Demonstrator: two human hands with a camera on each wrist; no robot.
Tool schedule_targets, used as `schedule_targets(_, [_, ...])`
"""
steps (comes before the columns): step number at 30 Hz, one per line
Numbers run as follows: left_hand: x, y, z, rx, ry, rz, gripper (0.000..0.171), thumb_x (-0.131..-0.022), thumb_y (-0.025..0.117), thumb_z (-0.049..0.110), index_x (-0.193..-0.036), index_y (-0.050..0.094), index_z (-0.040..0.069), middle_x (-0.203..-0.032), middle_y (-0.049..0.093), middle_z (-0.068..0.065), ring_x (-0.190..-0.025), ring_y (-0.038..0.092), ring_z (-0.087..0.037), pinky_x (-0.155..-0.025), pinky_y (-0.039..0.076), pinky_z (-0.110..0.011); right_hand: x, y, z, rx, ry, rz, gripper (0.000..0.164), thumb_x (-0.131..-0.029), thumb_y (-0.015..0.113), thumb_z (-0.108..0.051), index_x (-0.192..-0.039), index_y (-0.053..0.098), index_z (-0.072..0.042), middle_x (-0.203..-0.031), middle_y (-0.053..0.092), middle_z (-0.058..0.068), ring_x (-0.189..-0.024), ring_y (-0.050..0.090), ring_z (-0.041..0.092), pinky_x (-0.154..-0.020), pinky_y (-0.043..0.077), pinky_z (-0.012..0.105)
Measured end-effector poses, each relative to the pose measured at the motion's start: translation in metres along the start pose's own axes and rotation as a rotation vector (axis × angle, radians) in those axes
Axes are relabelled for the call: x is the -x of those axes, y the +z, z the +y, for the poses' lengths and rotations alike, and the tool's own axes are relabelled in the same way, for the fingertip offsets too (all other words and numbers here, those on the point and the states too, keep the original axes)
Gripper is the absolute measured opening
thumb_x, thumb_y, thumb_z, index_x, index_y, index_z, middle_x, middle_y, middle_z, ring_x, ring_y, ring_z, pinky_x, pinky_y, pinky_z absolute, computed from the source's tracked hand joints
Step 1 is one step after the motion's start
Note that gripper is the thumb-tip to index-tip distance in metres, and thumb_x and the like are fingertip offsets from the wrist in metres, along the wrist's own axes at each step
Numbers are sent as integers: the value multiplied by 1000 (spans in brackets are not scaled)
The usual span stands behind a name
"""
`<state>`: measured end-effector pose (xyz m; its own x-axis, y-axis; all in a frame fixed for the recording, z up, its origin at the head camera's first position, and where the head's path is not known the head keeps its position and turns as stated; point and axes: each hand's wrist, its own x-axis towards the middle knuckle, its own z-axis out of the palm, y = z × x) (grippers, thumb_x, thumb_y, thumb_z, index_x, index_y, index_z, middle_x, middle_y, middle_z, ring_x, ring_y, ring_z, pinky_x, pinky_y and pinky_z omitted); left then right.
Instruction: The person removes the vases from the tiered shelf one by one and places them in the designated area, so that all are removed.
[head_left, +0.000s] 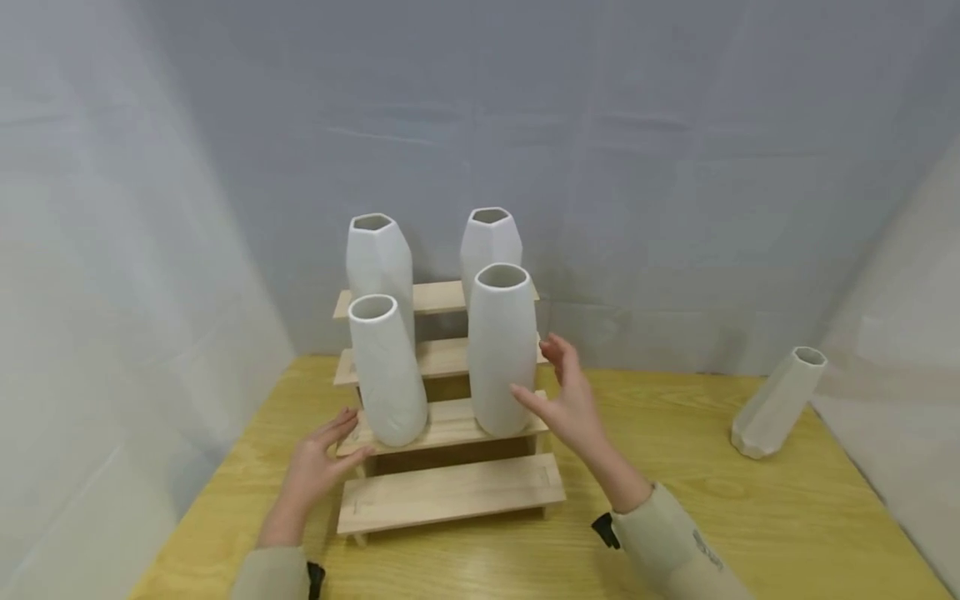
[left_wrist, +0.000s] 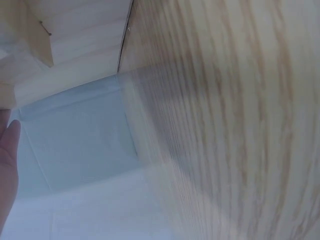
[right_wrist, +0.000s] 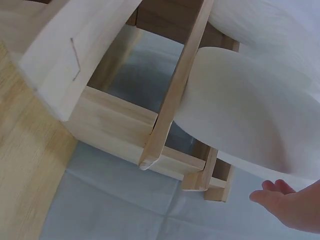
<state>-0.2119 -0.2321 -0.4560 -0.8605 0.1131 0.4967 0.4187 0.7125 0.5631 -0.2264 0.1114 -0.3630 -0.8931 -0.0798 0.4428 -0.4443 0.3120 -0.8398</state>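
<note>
A stepped wooden rack [head_left: 450,496] carries white vases on its tiers. My right hand [head_left: 570,404] is beside the tall front right vase [head_left: 501,350], its fingers spread and its thumb overlapping the vase's side in the head view. In the right wrist view, that hand [right_wrist: 295,205] appears just off the white vase [right_wrist: 235,100]. At the rack's left end, my left hand [head_left: 311,467] has loose fingers near the tier bearing the front left vase [head_left: 390,383]; contact with the wood cannot be told. Only part of this hand [left_wrist: 7,165] shows in the left wrist view.
Behind the front pair stand a faceted back left vase [head_left: 378,262] and a back right vase [head_left: 491,242]. Another white vase [head_left: 776,408], leaning in the view, is on the yellow wooden table [head_left: 660,467] at far right. Grey sheeting [head_left: 637,183] encloses the back and sides.
</note>
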Motion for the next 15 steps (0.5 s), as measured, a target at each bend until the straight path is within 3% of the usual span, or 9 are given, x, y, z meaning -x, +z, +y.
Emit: schedule_targets(15, [-1, 0, 0, -12, 31, 18, 52, -70, 75, 20, -109, 57, -11, -120, 51, -21, -110, 47, -37, -88, 39, -50, -19, 13, -7, -54, 46, -34, 91, -66, 79, -22, -136, 24, -7, -130, 38, 14, -118, 37, 24, -102, 25, 41])
